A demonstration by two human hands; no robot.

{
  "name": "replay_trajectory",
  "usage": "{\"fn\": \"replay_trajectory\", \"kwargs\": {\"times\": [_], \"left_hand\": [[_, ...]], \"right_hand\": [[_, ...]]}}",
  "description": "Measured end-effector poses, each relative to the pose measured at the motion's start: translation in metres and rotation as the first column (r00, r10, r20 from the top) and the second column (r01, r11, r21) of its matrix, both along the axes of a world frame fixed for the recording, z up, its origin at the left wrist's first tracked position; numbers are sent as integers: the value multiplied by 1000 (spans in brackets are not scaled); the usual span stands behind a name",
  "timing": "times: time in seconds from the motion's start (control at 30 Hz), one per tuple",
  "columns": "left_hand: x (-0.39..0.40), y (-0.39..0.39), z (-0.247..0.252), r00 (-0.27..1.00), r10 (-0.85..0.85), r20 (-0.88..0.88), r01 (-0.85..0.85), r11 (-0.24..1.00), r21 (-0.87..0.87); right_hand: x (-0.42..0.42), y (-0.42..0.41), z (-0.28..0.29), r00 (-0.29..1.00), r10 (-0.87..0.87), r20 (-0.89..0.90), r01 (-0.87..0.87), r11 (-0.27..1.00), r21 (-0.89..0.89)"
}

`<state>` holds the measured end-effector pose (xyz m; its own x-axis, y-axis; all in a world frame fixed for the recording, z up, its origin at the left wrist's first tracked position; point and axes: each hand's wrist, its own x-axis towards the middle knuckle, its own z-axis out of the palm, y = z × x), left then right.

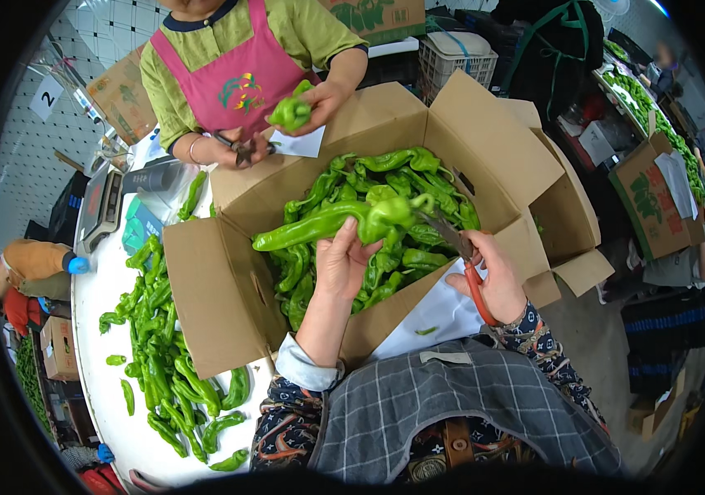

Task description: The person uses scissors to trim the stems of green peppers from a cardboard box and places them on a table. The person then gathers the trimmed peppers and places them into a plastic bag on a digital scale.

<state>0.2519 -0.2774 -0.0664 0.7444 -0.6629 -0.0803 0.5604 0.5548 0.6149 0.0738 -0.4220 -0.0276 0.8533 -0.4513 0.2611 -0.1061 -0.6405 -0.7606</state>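
Note:
My left hand holds a long green pepper over an open cardboard box. In my right hand are scissors or snips with red handles; their dark blades lie beside the pepper's curled stem, and whether they touch it is unclear. Many green peppers fill the box below. White paper with a small green piece on it lies along the box's near edge. Across the box, a co-worker in a pink apron holds a green pepper and a dark cutting tool.
A pile of green peppers lies on the white table to the left, with a scale behind it. Another open cardboard box stands right of mine. A lidded plastic crate is at the back. Other people are at the far left.

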Motion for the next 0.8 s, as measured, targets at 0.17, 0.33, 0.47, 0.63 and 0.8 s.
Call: {"fn": "replay_trajectory", "kwargs": {"times": [0.17, 0.33, 0.47, 0.63, 0.8], "left_hand": [[-6, -3, 2, 988, 36, 147, -61, 983, 171], [-7, -2, 8, 975, 64, 214, -116, 965, 236], [-8, -2, 5, 967, 78, 243, -142, 955, 260], [-7, -5, 5, 948, 64, 312, -159, 944, 290], [-8, -3, 5, 950, 58, 305, -159, 935, 316]], "right_hand": [[-1, 2, 4, 994, 19, -105, 12, 958, 287], [-4, -3, -3, 987, 45, -155, -10, 976, 218], [-7, -10, -10, 975, 6, -220, 33, 984, 173], [-5, -11, -5, 983, -48, -177, 76, 985, 154], [11, -18, -19, 995, -77, -69, 93, 959, 269]]}}
